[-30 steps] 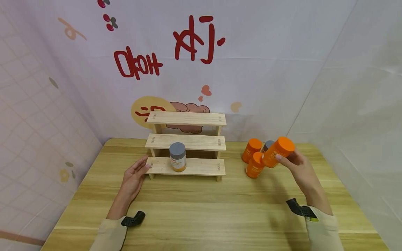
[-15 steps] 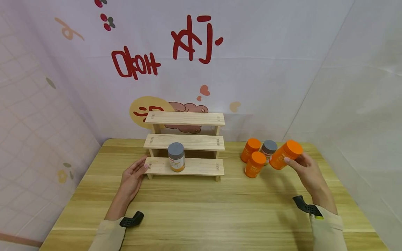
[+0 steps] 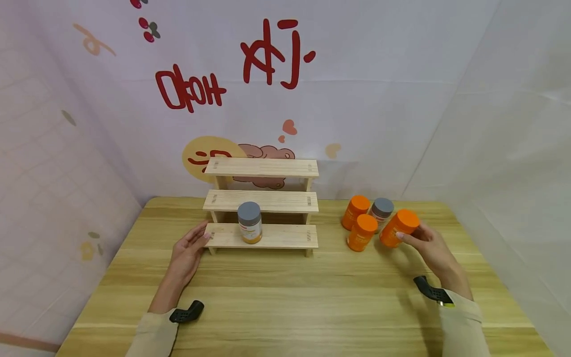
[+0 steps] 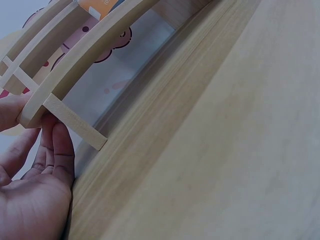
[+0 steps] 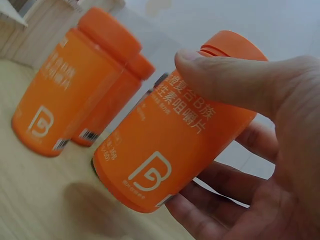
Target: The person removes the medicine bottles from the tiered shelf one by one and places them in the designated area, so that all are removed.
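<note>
An orange supplement bottle (image 3: pixel 398 230) with an orange cap is held in my right hand (image 3: pixel 434 250), thumb on its near side and fingers behind. It leans slightly, low over the table; whether its base touches is unclear. In the right wrist view, white lettering and a large B mark show on the bottle (image 5: pixel 165 135). My left hand (image 3: pixel 187 253) grips the left end of the bottom step of a three-tier wooden shelf (image 3: pixel 285 236). Its thumb lies on top and fingers curl beneath the board (image 4: pixel 65 75). A grey-capped bottle (image 3: pixel 250 223) stands upright on that bottom step.
Left of the held bottle, two orange bottles (image 3: pixel 362 233) and a grey-capped bottle (image 3: pixel 380 212) stand close together on the wooden table (image 3: pixel 285 302). A printed cloth wall (image 3: pixel 366 124) rises behind the table.
My right hand has carried the orange bottle rightward off the cluster, then lowered it toward the table, more upright than before. The grey-capped bottle behind has come into fuller view. My left hand keeps its place.
</note>
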A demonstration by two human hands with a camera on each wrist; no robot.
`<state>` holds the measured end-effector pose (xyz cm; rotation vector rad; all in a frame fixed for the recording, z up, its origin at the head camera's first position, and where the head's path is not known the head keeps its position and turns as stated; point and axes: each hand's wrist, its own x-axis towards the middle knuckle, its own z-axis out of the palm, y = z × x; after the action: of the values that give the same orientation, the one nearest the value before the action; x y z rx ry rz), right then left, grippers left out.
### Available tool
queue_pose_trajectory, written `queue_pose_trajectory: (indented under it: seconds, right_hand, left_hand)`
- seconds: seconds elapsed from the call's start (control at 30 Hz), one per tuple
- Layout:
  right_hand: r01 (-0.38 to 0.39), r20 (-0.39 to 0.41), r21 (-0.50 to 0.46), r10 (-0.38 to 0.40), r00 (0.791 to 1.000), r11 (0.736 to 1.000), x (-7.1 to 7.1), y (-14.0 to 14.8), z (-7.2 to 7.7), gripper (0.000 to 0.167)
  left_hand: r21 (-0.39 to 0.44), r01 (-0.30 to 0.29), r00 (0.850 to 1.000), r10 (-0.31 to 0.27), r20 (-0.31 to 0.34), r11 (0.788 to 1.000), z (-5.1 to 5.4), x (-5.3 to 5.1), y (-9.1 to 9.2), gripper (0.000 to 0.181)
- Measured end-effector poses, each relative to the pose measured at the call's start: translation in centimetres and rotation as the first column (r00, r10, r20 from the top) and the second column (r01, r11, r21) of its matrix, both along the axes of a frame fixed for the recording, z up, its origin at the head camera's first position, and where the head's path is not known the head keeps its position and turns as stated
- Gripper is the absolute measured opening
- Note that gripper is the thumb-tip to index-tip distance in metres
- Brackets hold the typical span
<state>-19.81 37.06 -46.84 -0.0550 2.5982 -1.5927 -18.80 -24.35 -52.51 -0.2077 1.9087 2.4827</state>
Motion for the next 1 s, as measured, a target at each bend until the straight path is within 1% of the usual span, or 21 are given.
queue_pose_trajectory:
  seconds: [0.23,0.4,0.53,0.77,0.93,1.0]
  right_hand:
    - [-0.067,0.025,-0.036,0.068,0.997,0.997,-0.4,-0.3,-1.9,0.06]
    - [-0.077,0.027,-0.073,0.079,0.996,0.994,-0.7,-0.5,-2.6,0.06]
    - [-0.087,0.032,-0.087,0.09,0.995,0.992,-0.8,-0.6,-2.8,0.061]
    - [-0.077,0.062,-0.063,0.081,0.995,0.995,-0.9,-0.6,-2.5,0.064]
    - [-0.088,0.07,-0.037,0.09,0.993,0.995,-0.8,-0.6,-2.1,0.067]
    - [-0.098,0.077,-0.003,0.098,0.992,0.995,-0.7,-0.6,-1.9,0.068]
  left_hand:
    - [0.001,0.004,1.0,-0.004,0.008,1.0,0.2,0.1,-0.1,0.068]
    - [-0.009,0.014,1.0,-0.014,0.004,1.0,0.2,0.1,-0.1,0.068]
    - [-0.016,0.019,1.0,-0.019,0.002,1.0,0.3,0.1,-0.1,0.067]
    - [-0.02,0.014,1.0,-0.013,0.011,1.0,0.5,0.1,-0.1,0.068]
    - [-0.027,0.008,1.0,-0.007,0.023,1.0,0.5,0.2,0.0,0.068]
    - [-0.024,0.008,1.0,-0.007,0.022,1.0,0.5,0.1,0.0,0.068]
